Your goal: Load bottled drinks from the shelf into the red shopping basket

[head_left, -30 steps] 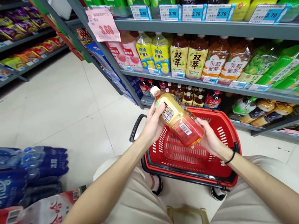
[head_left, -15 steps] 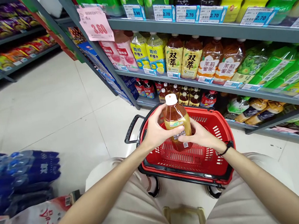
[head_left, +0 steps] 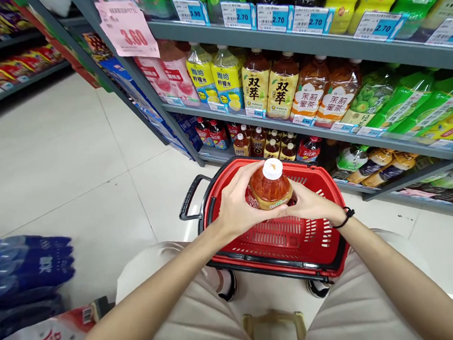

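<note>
Fingers of the bare left hand [head_left: 235,204] and the bare right hand [head_left: 309,202] curl around opposite sides of an amber plastic bottle with a round white cap [head_left: 270,187], gripping it over a red plastic shopping basket with a slotted floor [head_left: 273,237]. Even, light pressure from both sides should keep it from denting or slipping. Its cap points up toward the camera, bearing a small orange mark; reddish-brown liquid shows through the shoulder, and the hands hide most of the label.

A pink price sign [head_left: 127,27] hangs on the grey shelf [head_left: 302,44] above pink bottles [head_left: 180,81].
</note>
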`<state>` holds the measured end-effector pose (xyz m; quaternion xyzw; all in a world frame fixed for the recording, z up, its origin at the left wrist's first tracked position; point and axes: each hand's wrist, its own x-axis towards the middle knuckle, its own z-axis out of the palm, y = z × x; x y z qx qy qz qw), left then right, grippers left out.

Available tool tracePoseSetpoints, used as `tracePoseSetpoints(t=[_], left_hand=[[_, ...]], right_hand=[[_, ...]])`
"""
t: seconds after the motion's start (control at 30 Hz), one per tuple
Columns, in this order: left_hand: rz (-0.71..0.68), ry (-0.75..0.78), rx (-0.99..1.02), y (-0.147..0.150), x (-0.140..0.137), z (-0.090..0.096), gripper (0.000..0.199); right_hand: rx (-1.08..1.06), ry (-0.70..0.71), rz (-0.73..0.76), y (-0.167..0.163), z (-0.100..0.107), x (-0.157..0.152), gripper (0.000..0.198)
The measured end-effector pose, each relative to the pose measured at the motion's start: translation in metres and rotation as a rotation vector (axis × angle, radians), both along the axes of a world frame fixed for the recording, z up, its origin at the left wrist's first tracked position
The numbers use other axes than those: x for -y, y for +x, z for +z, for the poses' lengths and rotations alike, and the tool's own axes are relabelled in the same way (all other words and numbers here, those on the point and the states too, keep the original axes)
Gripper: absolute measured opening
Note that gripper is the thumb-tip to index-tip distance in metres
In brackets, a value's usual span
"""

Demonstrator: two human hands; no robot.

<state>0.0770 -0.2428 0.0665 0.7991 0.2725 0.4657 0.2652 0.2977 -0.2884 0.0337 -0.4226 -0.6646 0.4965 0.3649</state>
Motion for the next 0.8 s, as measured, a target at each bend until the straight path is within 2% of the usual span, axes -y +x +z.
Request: tracePoseSetpoints(t=[0.13,0.2,0.27,0.4,0.5,0.6,0.8], left_hand=[[0.094,-0.042,-0.027,0.005,0.010,0.007,0.087],[0.029,-0.073,-0.024,0.006,0.014,0.013,0.088],[-0.098,-0.103,-0.001,0.006,0.017,0.019,0.087],[-0.291,-0.186,0.026,0.000,0.019,0.025,0.082],[-0.340,-0.296,0.003,-0.005,0.018,0.024,0.086],[-0.326,-0.377,-0.029,-0.007,0.021,0.024,0.087],[-0.319,-0.242,-0.119,-0.007,0.029,0.023,0.083]], right_hand=[[-0.175,-0.089,0.084,0.005,0.004,-0.002,0.063],[-0.232,-0.148,0.161,0.011,0.010,-0.003,0.061],[-0.244,-0.203,0.252,0.016,0.015,-0.003,0.060],[-0.280,-0.281,0.391,0.018,0.013,-0.004,0.069],[-0.299,-0.316,0.460,0.014,0.007,-0.008,0.068],[-0.300,-0.328,0.552,0.009,0.007,-0.011,0.068],[-0.268,-0.441,0.671,0.009,0.015,-0.013,0.079]])
